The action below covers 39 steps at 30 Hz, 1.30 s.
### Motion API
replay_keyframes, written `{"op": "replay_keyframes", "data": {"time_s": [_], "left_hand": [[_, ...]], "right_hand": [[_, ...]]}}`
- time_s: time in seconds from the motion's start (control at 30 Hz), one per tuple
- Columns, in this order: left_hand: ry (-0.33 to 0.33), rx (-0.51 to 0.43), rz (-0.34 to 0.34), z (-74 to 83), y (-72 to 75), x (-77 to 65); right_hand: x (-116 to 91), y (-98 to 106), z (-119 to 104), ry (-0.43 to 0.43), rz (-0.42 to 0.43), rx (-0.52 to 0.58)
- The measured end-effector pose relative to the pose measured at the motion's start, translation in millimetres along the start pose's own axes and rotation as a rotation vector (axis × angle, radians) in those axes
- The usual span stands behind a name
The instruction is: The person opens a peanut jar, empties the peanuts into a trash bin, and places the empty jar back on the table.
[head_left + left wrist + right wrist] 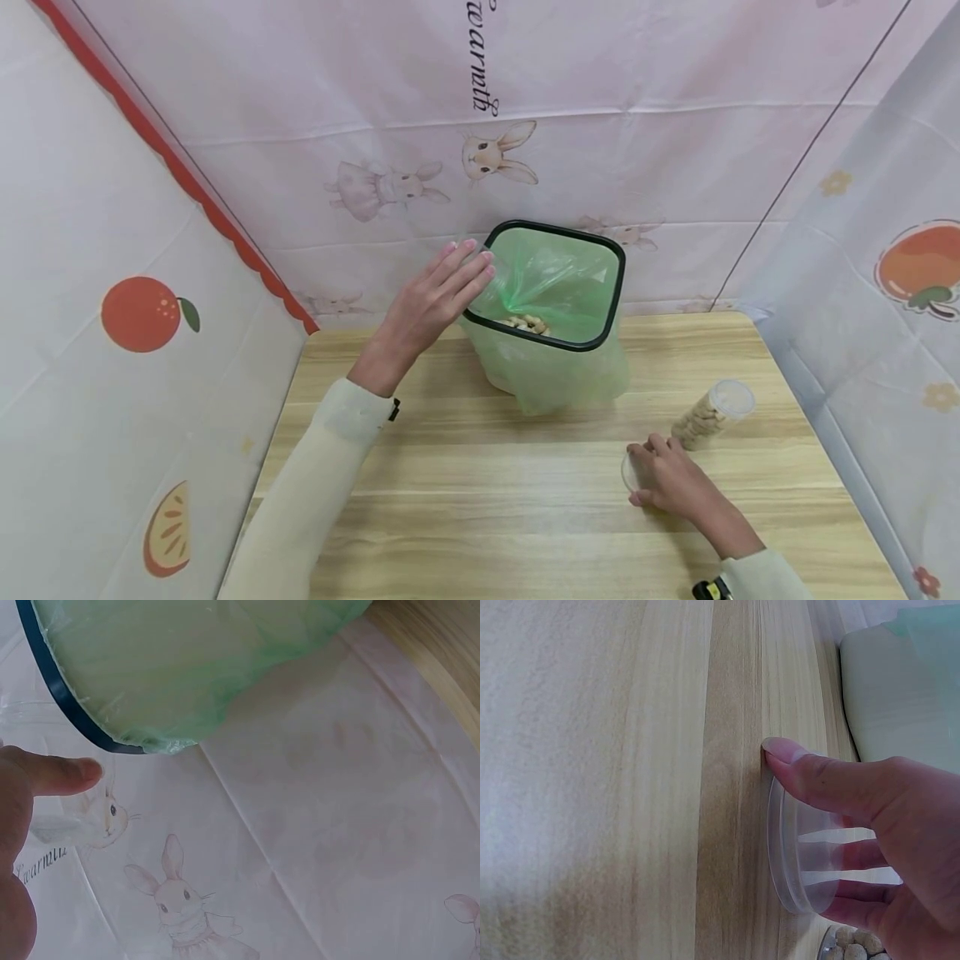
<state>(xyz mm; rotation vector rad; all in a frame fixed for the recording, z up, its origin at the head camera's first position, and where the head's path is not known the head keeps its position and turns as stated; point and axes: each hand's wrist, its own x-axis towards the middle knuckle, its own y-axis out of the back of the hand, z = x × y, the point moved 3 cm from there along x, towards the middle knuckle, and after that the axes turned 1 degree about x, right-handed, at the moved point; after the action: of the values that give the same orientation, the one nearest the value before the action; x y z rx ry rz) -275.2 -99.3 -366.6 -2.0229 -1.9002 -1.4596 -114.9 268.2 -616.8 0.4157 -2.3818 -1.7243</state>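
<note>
At the left rim of a bin [617,287] lined with a green bag, my left hand [438,292] holds a clear plastic jar [491,287] tilted over the opening. Its fingers lie along the jar's side. The left wrist view shows the thumb [64,776] close to the bin's dark rim. Peanuts [528,323] lie inside the bag. Low over the table at the right, my right hand [667,479] grips a round clear lid [786,847] by its edge, thumb on one side and fingers on the other. Beside these fingers stands a clear jar [705,421] holding peanuts.
The wood-grain table [480,508] has the bin at its back edge. Printed cloth [360,75] hangs behind it and on both sides. The green bag [543,387] hangs loosely over the bin's front.
</note>
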Motion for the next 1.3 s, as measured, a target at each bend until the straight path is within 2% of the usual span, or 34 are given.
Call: {"op": "replay_keyframes", "data": {"time_s": [0.37, 0.6, 0.83, 0.93, 1.13, 1.3], "left_hand": [[0.074, -0.035, 0.0, 1.4, 1.6, -3.9], [0.173, -0.08, 0.023, -2.5, 3.8, -10.4], [0.244, -0.084, 0.09, -5.9, 5.2, -18.6], [0.279, -0.107, 0.083, -7.5, 6.7, -23.5], [0.401, -0.201, 0.039, -8.6, 6.6, -35.8], [0.584, -0.354, 0.097, -6.8, 6.5, -50.3]], "right_hand": [[1, -1, 1, 0.002, -0.007, -0.001], [2, -3, 2, 0.004, -0.007, -0.015], [1, -2, 2, -0.007, -0.022, -0.022], [2, -1, 2, -0.009, -0.027, -0.022], [2, -1, 1, -0.007, -0.025, -0.018], [2, -1, 1, -0.015, -0.029, -0.007]]}}
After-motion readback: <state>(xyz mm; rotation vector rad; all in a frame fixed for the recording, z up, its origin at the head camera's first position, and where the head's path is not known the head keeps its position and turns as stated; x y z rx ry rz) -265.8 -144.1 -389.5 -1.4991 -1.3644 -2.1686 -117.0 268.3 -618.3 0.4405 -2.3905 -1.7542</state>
